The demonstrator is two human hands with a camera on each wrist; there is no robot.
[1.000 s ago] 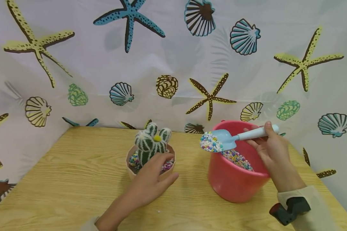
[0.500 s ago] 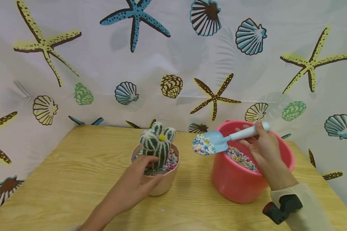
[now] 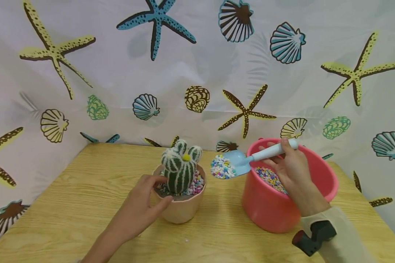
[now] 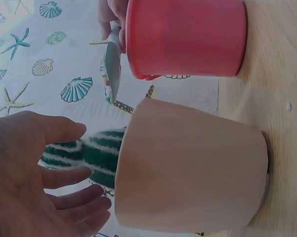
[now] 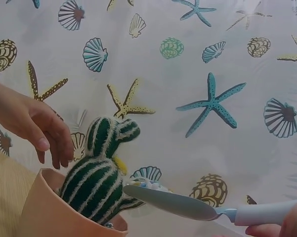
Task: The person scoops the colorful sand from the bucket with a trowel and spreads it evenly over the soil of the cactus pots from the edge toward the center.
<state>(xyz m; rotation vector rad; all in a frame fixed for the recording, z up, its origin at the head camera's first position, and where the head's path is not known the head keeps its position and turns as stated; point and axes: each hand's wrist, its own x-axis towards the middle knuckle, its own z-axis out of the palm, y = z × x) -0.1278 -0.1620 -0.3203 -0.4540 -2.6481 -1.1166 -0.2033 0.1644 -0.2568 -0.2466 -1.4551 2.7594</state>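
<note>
My right hand (image 3: 293,170) grips the white handle of a light blue hand trowel (image 3: 239,162) over the bucket's left rim. Small multicoloured pebbles (image 3: 222,167) lie on its blade, which sticks out into the gap towards the pot. A knitted green cactus (image 3: 181,177) with white stripes stands in a peach flowerpot (image 3: 181,211). More pebbles (image 3: 196,185) surround its base, with a grey patch showing at the front. Near the pot's left rim hovers my left hand (image 3: 136,210), fingers loosely bent and holding nothing. In the left wrist view the pot (image 4: 192,170) hides its own contents.
A pink bucket (image 3: 266,210) with pebbles (image 3: 271,179) inside stands right of the pot on the wooden table (image 3: 75,197). One small white pebble (image 3: 186,240) lies near the front. Behind hangs a cloth (image 3: 171,80) printed with shells and starfish.
My left hand has drawn back leftward from the front of the cactus to the pot's left side. The loaded trowel has shifted left, away from the bucket and towards the pot.
</note>
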